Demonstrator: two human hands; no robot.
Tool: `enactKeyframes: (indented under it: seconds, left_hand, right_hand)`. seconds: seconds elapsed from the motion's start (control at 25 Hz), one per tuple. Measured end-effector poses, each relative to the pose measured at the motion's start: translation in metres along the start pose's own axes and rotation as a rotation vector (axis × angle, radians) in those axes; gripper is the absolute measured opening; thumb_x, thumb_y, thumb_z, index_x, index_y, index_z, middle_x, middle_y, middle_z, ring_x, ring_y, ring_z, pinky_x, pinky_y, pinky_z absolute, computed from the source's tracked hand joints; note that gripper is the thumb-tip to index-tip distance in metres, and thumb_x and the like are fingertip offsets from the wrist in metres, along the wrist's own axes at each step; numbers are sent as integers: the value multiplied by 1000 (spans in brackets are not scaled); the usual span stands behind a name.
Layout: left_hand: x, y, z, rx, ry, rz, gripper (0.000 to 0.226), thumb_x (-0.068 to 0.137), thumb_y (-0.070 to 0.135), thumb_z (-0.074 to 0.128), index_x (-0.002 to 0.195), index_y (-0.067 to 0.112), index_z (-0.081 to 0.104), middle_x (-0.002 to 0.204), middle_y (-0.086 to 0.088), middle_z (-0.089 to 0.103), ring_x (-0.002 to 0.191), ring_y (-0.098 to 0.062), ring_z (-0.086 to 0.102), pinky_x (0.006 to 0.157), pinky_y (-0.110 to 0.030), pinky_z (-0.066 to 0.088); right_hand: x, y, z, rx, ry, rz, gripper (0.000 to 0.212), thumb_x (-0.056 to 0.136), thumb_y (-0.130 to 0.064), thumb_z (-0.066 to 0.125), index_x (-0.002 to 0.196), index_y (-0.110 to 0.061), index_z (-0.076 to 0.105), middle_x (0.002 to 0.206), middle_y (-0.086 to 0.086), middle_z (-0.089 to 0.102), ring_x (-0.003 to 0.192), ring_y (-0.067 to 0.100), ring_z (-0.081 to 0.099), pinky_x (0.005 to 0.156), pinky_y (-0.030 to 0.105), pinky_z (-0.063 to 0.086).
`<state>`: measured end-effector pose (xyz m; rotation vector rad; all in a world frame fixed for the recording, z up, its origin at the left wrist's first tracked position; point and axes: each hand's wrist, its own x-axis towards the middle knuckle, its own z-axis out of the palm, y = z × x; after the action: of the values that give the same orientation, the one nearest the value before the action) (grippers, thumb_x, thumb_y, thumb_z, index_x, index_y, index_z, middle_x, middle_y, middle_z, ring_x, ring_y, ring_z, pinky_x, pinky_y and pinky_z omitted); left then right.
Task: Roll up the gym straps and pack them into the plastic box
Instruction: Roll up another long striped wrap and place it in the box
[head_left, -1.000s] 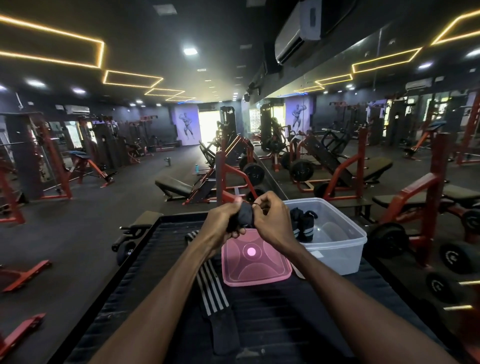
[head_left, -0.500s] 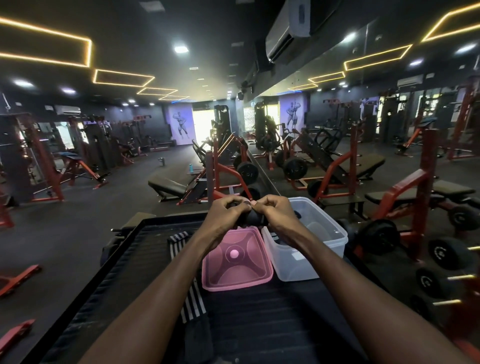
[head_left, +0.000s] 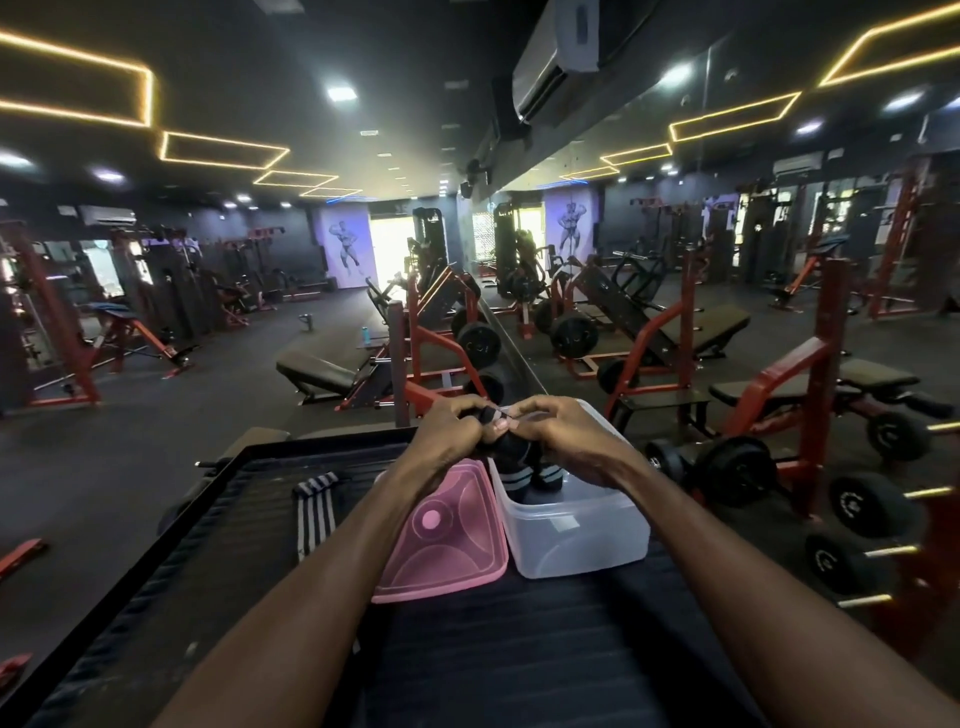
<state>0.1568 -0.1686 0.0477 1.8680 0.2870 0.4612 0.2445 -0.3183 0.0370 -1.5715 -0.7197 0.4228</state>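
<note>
A dark ribbed platform (head_left: 519, 649) fills the bottom of the frame in a dim gym lit by yellow ceiling strips. 2 bare forearms rise from the lower corners and meet at centre frame. A pink lid (head_left: 441, 540) lies flat on the platform, touching the left wall of the clear plastic box (head_left: 576, 540) at lower centre. A striped strap (head_left: 314, 512) lies unrolled left of the lid, its near end hidden behind the left forearm. Inside the box, 2 rolled straps (head_left: 530, 475) with grey bands stand at the far left corner, partly covered by the hands. Above the box's far rim, the left hand (head_left: 449, 434) curls round a dark strap roll (head_left: 493, 421), while the right hand (head_left: 561, 436) pinches the roll's edge between thumb and fingertips; most of the roll is hidden by the fingers and hard to make out. At right of frame, dumbbells (head_left: 852, 504) sit on a red rack. Red-framed benches (head_left: 675, 343) and machines fill the middle distance, blurred by low light.
</note>
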Motion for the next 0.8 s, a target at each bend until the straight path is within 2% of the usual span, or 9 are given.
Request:
enactKeyframes:
  seconds: [0.08,0.16,0.28,0.4,0.48,0.6,0.68,0.8]
  left_hand:
    - [-1,-3,3,29,-31,26,21,86,-2,64,99,11,74,94,-11,73,87,-23,68,67,-30,55]
    - [-5,-5,6,22,-59,24,16,90,7,65,104,9,72,97,-12,72,85,-22,68,65,-27,52]
    - [-6,-11,2,18,22,10,22,89,21,69,110,14,68,105,-7,71,89,-21,68,61,-29,51]
    - [-2,-18,-17,-94,141,-46,25,92,38,62,106,17,63,105,-6,68,88,-24,66,58,-30,47]
    - [1,-23,-34,-106,208,-54,34,97,45,51,105,14,59,96,-6,65,81,-21,63,54,-29,45]
    - [1,-40,-60,-89,354,-114,32,103,41,38,95,14,55,74,-2,55,58,-15,49,51,-26,38]
    - [-3,-58,-76,-3,401,-170,36,103,35,38,80,13,57,70,-8,57,52,-19,49,49,-25,35]
    - [-16,-86,-97,356,369,-250,39,95,23,49,63,5,61,71,-19,63,69,-30,61,62,-33,41]
  right_hand:
    - [-5,-2,-8,-68,-109,23,22,91,-2,64,110,-9,71,109,21,73,106,35,70,94,50,55]
    - [-9,-5,-11,-124,-183,14,23,92,-3,66,113,-9,72,107,19,74,103,32,71,91,45,57]
    - [-6,-8,0,-297,-113,-56,14,90,-8,69,101,-7,77,96,16,76,93,28,73,82,37,60]
    - [7,-10,20,-324,-35,-72,14,87,-12,69,96,-5,78,90,18,76,83,33,75,80,44,62]
    - [16,-13,37,-352,-46,-79,18,90,-16,68,98,-3,78,92,16,75,81,32,75,80,46,62]
    - [28,-15,68,-410,-67,-85,24,89,-23,68,93,-2,78,88,16,76,81,31,74,83,49,60]
    - [34,-12,92,-472,-91,-68,24,87,-23,69,92,-1,77,85,15,76,80,29,74,81,48,61]
    - [38,1,120,-667,-151,-49,25,81,-28,70,84,-4,78,81,12,76,76,26,74,71,37,61]
